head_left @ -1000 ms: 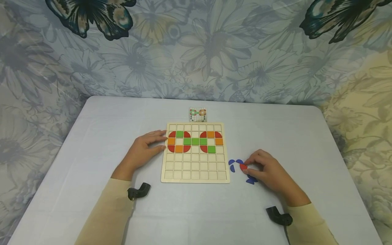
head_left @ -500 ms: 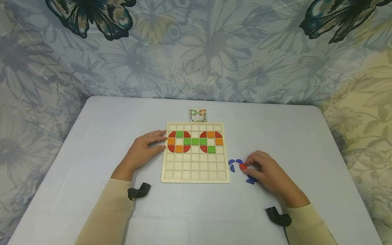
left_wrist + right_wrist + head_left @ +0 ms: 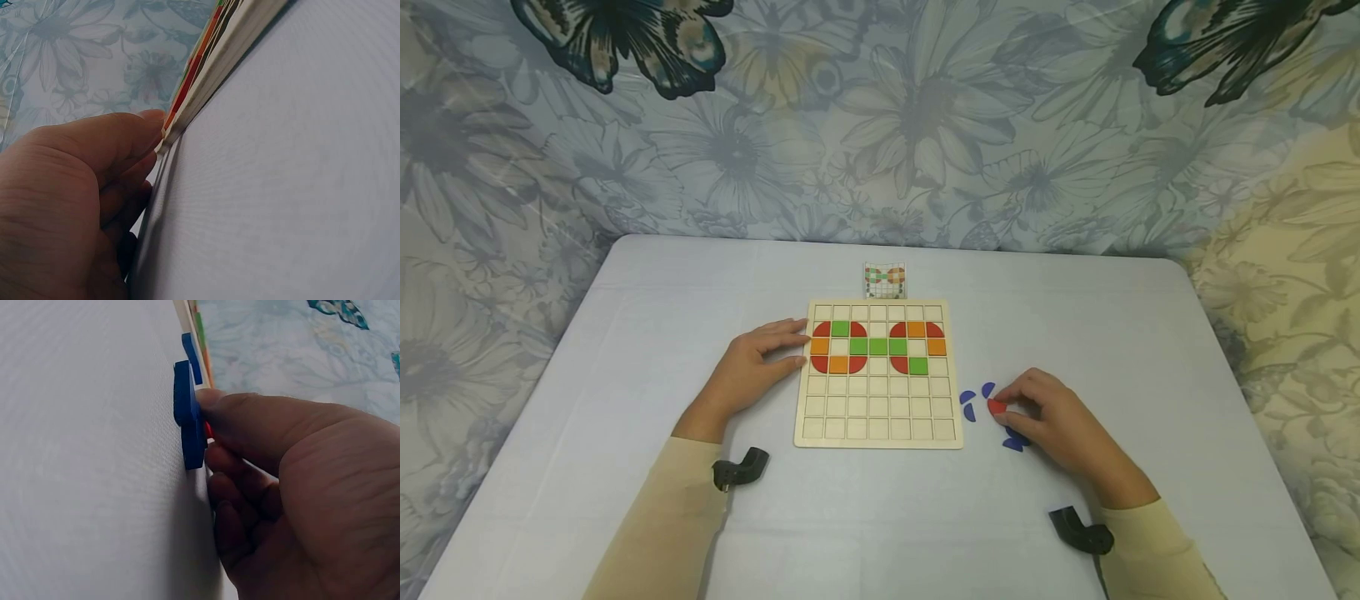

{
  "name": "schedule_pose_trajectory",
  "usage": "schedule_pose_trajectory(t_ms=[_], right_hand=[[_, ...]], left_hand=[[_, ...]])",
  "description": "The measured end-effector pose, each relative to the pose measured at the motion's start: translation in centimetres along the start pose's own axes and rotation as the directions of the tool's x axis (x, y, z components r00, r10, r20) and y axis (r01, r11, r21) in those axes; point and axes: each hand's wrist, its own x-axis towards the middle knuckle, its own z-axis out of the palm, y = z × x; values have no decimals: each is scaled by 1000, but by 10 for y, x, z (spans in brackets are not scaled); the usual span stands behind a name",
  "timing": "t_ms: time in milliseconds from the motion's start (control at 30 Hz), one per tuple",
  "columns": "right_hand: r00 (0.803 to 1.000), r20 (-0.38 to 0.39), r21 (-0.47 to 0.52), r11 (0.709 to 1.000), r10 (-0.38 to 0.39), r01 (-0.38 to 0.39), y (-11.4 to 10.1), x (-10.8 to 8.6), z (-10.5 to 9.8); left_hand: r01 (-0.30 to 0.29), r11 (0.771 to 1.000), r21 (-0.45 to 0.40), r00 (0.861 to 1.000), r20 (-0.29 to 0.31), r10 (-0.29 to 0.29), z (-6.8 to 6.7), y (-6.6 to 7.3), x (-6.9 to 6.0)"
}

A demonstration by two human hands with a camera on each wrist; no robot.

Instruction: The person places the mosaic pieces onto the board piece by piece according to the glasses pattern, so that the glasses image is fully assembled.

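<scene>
A wooden grid board (image 3: 878,408) lies mid-table, with red quarter-round, green and orange square tiles set in its upper rows. My left hand (image 3: 748,367) rests at the board's left edge, its fingertips touching the rim; the left wrist view shows the thumb against that edge. To the right of the board, my right hand (image 3: 1052,412) pinches a red quarter-round tile (image 3: 997,407) between thumb and fingers, low over the table. Several blue tiles (image 3: 967,397) lie around it; more blue tiles (image 3: 182,394) stand out close to the thumb in the right wrist view.
Behind the board stands a small pattern card (image 3: 885,281) showing a similar coloured figure. A white cloth covers the table (image 3: 880,517). Flower-patterned fabric (image 3: 880,125) hangs behind it. Each wrist wears a black camera mount (image 3: 741,468).
One blue tile by the right fingertips has shifted slightly away and turned, coming apart from the red tile. The right hand has moved very little; the left hand and board stay put.
</scene>
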Motion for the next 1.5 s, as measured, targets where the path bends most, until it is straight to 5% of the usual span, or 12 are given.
schedule_pose_trajectory(t_ms=[567,1000,1500], right_hand=[[999,32,72,997,24,-27,-4,-2,2],[992,-128,151,989,20,0,2,-4,4],[976,-209,137,986,-69,99,0,-3,-1]], left_hand=[[2,1000,-9,1000,-1,-2,0,-1,1],[-1,1000,-6,1000,-3,1,0,0,0],[-4,1000,-15,1000,-4,4,0,-2,0]])
